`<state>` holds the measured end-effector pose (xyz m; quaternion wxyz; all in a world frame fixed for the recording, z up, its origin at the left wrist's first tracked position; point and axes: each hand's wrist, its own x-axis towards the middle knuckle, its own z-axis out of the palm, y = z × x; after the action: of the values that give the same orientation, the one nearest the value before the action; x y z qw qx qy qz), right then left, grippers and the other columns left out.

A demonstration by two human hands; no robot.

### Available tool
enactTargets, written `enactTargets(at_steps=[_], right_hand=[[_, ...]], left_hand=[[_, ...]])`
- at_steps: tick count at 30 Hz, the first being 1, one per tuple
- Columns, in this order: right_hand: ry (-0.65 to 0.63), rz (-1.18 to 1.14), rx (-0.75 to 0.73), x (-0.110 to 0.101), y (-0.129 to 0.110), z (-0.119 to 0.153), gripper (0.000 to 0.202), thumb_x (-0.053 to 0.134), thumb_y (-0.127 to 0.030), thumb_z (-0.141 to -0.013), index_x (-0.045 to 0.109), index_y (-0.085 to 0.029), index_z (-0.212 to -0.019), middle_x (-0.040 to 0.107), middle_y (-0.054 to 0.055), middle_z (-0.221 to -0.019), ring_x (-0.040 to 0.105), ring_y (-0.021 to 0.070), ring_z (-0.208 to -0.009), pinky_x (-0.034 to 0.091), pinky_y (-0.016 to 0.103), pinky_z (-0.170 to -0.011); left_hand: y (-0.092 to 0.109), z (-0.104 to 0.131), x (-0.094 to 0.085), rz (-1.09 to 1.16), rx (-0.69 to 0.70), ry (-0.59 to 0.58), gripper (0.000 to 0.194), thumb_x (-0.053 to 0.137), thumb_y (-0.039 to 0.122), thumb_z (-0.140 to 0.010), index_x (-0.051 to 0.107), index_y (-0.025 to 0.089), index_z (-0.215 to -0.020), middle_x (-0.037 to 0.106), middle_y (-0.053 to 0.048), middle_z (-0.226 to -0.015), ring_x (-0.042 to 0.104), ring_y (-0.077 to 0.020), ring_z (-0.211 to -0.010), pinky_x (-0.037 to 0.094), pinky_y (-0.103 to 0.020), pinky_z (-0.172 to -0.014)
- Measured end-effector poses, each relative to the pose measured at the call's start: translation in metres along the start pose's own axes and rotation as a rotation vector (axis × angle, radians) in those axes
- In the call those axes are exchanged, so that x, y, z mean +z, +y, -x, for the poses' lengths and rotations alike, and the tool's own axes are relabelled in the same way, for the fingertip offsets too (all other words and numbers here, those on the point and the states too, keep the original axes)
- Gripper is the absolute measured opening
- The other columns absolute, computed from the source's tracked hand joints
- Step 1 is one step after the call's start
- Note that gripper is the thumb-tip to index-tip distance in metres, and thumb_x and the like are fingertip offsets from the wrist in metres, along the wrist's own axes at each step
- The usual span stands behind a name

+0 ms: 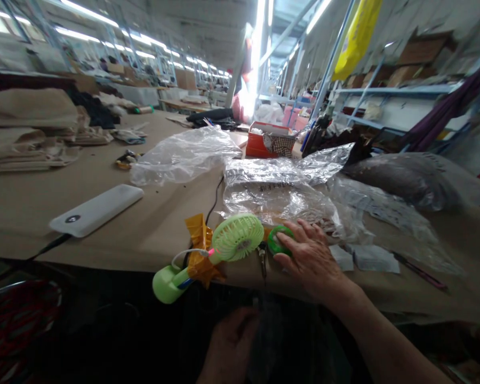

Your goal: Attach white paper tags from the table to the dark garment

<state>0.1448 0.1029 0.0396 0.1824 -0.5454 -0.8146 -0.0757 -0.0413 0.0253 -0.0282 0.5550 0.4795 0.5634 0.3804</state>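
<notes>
Green disc lies under the right hand, fingers apart; for the left hand, I cannot tell.

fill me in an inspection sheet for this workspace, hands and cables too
Surface: flat brown table
Things at hand: round green object under the right fingers
Clutter: crumpled clear plastic bag, long white plastic device, pale-green plastic fan beside brown tape
Grip: right hand touches green object; left hand in shadow, hold unclear
Cables: black cable at white device, white cable at fan
Surroundings: blue metal shelf, bright ceiling lights
</notes>
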Motion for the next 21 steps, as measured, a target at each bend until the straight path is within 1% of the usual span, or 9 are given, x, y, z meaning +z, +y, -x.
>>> enactTargets(at_steps=[3,5,6,8,10,12,15,19,21], right_hand=[[0.176,-0.131,0.004,-0.004,0.008,0.01,0.033,0.052,-0.033,-0.089,0.056,-0.019,-0.118,0.056,0.012,-0.126,0.042,0.0296,-0.124,0.034,0.049,-0.103],[0.296,-0.252,0.02,-0.009,0.014,0.02,0.02,0.052,-0.03,-0.09,0.059,-0.019,-0.104,0.062,0.01,-0.108,0.053,0.025,-0.11,0.042,0.042,-0.096],[0.322,-0.3,0.032,-0.01,0.017,0.025,0.012,0.053,-0.028,-0.089,0.06,-0.02,-0.094,0.063,0.008,-0.098,0.056,0.0231,-0.102,0.045,0.039,-0.091],[0.309,-0.339,0.058,-0.011,0.02,0.037,0.013,0.055,-0.027,-0.088,0.057,-0.021,-0.078,0.062,0.005,-0.086,0.058,0.0208,-0.092,0.047,0.036,-0.084],[0.274,-0.287,0.059,-0.008,0.02,0.049,0.012,0.057,-0.028,-0.087,0.058,-0.02,-0.078,0.062,0.005,-0.089,0.056,0.022,-0.095,0.045,0.039,-0.087],[0.274,-0.184,0.054,-0.002,0.018,0.06,0.009,0.058,-0.026,-0.086,0.061,-0.019,-0.09,0.062,0.007,-0.1,0.052,0.0248,-0.106,0.041,0.044,-0.095],[0.293,-0.05,0.082,0.008,0.011,0.072,0.02,0.061,-0.028,-0.084,0.062,-0.019,-0.102,0.062,0.009,-0.111,0.046,0.0294,-0.118,0.029,0.052,-0.105],[0.293,-0.003,0.146,0.016,0.004,0.073,0.023,0.064,-0.039,-0.081,0.065,-0.019,-0.093,0.063,0.008,-0.11,0.045,0.032,-0.119,0.02,0.056,-0.108],[0.305,-0.003,0.169,0.018,0.002,0.069,0.02,0.063,-0.039,-0.081,0.066,-0.02,-0.087,0.064,0.006,-0.106,0.047,0.031,-0.117,0.018,0.056,-0.109]], left_hand=[[0.0,0.001,0.0,0.016,-0.025,-0.003,0.016,0.061,0.032,-0.074,0.071,0.02,-0.067,0.068,0.0,-0.062,0.063,-0.0201,-0.068,0.047,-0.026,-0.065],[-0.001,0.001,0.001,0.015,-0.048,-0.007,0.016,0.062,0.032,-0.073,0.071,0.02,-0.068,0.068,0.0,-0.062,0.063,-0.0203,-0.068,0.047,-0.026,-0.064],[-0.002,0.0,0.001,0.004,-0.056,-0.009,0.016,0.062,0.033,-0.072,0.071,0.02,-0.069,0.069,0.0,-0.063,0.063,-0.0207,-0.069,0.047,-0.027,-0.064],[-0.006,0.0,0.003,-0.032,-0.062,-0.018,0.018,0.062,0.034,-0.072,0.072,0.02,-0.072,0.072,-0.001,-0.068,0.064,-0.0219,-0.073,0.047,-0.028,-0.067],[-0.012,-0.001,0.005,-0.07,-0.061,-0.024,0.02,0.061,0.036,-0.072,0.073,0.02,-0.075,0.073,-0.002,-0.073,0.065,-0.0231,-0.076,0.048,-0.029,-0.069],[-0.018,-0.002,0.009,-0.095,-0.057,-0.029,0.021,0.061,0.036,-0.071,0.073,0.02,-0.077,0.074,-0.004,-0.076,0.066,-0.0239,-0.078,0.048,-0.03,-0.071],[-0.025,-0.002,0.014,-0.095,-0.043,-0.033,0.023,0.06,0.036,-0.07,0.073,0.019,-0.078,0.074,-0.006,-0.078,0.066,-0.0244,-0.079,0.049,-0.031,-0.073],[-0.026,-0.001,0.019,-0.068,-0.038,-0.049,0.023,0.06,0.036,-0.071,0.073,0.018,-0.078,0.074,-0.006,-0.077,0.067,-0.0242,-0.078,0.049,-0.031,-0.072],[-0.024,0.0,0.02,-0.07,-0.047,-0.057,0.022,0.061,0.035,-0.071,0.073,0.018,-0.078,0.074,-0.006,-0.076,0.066,-0.0242,-0.076,0.049,-0.03,-0.07]])
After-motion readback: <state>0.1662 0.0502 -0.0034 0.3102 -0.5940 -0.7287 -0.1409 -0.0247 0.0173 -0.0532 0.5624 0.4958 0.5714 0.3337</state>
